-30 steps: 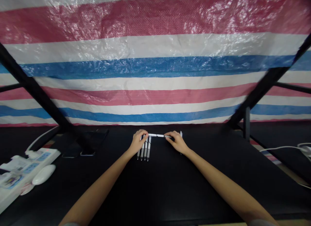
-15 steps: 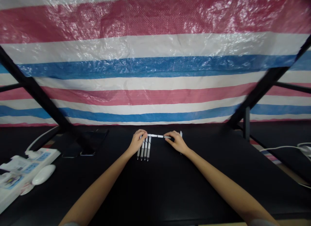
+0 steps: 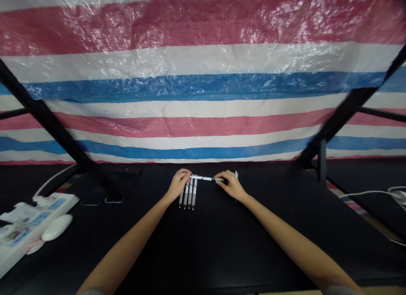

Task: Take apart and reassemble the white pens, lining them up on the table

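A white and grey pen [image 3: 207,178] lies crosswise between my two hands. My left hand [image 3: 179,184] is closed on its left end, and my right hand [image 3: 231,185] pinches its grey right end. Below the crosswise pen, several matching pens [image 3: 189,195] lie side by side on the black table, tips toward me. My left fingers hide the upper part of the leftmost ones. Another pen [image 3: 236,175] lies behind my right hand, which covers most of it.
On the left of the black table [image 3: 203,252] are a white power strip [image 3: 55,204] with plugs, a white mouse [image 3: 57,227] and dark phones [image 3: 91,199]. Black frame bars [image 3: 60,125] slant up at both sides before a striped sheet [image 3: 203,125]. White cables [image 3: 364,192] run at the right.
My left hand has shifted very slightly left along the crosswise pen. My right hand and the row of pens stay as they were.
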Motion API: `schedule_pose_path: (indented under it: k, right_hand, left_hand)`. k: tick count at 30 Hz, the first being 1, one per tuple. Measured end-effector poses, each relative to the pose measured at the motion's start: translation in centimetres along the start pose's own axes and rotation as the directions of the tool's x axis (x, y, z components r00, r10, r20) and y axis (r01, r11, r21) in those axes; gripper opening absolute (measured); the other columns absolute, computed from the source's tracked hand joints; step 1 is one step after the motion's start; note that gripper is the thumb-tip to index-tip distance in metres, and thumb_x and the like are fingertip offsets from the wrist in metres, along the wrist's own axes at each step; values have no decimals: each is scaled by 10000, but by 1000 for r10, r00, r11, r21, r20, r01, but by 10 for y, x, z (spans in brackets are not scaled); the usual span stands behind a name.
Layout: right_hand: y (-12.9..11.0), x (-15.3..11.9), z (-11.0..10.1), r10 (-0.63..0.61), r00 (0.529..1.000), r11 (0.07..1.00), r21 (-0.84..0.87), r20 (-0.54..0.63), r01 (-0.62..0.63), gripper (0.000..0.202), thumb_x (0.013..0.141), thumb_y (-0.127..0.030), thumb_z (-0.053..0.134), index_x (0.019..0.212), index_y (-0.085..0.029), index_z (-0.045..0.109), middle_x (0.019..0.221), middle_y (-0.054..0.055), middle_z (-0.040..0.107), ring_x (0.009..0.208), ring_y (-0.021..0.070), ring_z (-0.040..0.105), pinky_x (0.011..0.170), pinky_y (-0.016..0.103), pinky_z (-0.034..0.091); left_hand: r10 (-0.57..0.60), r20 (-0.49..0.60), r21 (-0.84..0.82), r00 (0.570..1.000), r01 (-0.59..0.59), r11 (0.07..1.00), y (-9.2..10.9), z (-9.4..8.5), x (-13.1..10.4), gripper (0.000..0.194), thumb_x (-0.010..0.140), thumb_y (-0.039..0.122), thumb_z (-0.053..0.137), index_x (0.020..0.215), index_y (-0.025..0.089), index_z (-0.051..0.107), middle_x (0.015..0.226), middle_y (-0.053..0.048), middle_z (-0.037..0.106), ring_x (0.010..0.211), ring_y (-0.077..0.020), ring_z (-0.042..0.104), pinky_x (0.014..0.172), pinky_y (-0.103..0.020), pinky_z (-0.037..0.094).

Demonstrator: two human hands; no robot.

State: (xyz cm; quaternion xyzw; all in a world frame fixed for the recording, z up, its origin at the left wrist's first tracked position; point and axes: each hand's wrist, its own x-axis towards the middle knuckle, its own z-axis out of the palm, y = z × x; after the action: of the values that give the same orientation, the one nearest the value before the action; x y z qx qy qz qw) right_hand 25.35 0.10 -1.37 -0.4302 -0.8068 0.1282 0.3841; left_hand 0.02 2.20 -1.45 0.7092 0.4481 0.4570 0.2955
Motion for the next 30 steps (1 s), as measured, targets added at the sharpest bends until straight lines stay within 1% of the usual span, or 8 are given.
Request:
schedule_pose_path:
  k: [4,8,11,14,17,20,24,30]
  right_hand:
    - [0,0,0,8,1000,1000,12,-2,-8,92,822,-214,574,893,-221,632,896,43,685,810,210,562,761,363,428]
    - [0,0,0,38,999,999,13,-8,-38,108,825,-215,562,914,-215,623,892,49,674,809,208,558,760,360,434]
    - [1,0,0,57,998,998,18,-16,-56,115,831,-226,551,924,-215,618,896,50,667,814,208,560,768,364,434]
    - [0,0,0,60,998,998,26,-23,-59,118,836,-237,539,926,-221,612,907,50,663,828,210,563,780,369,433]
    - [-1,0,-1,62,998,998,33,-30,-61,122,840,-239,526,931,-221,604,910,52,660,835,212,563,784,370,434]
    - [-2,0,-1,68,997,997,35,-35,-67,124,847,-241,511,937,-222,594,917,50,657,840,211,564,792,373,431]
    - [-2,0,-1,84,996,996,34,-42,-83,124,852,-259,502,936,-225,586,913,48,654,843,214,564,799,377,429]
    - [-2,0,-2,93,995,995,51,-40,-91,133,864,-277,486,941,-226,582,909,45,647,842,206,563,800,366,429]
  left_hand:
    - [-15,-26,-38,1000,14,999,1,-2,0,384,844,331,461,501,172,533,903,-63,609,921,-201,571,863,-317,390]
    - [-49,-41,-121,998,44,992,2,-5,0,350,822,321,481,519,169,568,943,-75,592,939,-212,564,855,-319,394]
    - [-101,-105,-220,989,76,972,-1,-5,0,307,790,313,518,528,171,594,977,-74,593,969,-224,552,856,-323,391]
    - [-155,-156,-329,975,97,939,-5,-5,1,270,742,293,565,504,170,594,958,-71,606,977,-225,547,848,-312,395]
    - [-234,-165,-448,958,139,883,-6,-5,3,244,696,270,588,477,161,582,953,-76,611,913,-203,555,761,-282,419]
    - [-296,-166,-541,941,164,825,-4,-6,5,230,652,250,598,446,153,561,956,-78,607,854,-179,546,688,-256,416]
    - [-327,-161,-606,931,169,778,0,-7,6,222,607,229,596,408,148,536,903,-72,598,822,-163,521,662,-239,401]
    - [-366,-156,-667,917,175,724,-2,-7,7,209,594,210,576,408,143,505,851,-55,606,659,-109,478,632,-248,391]
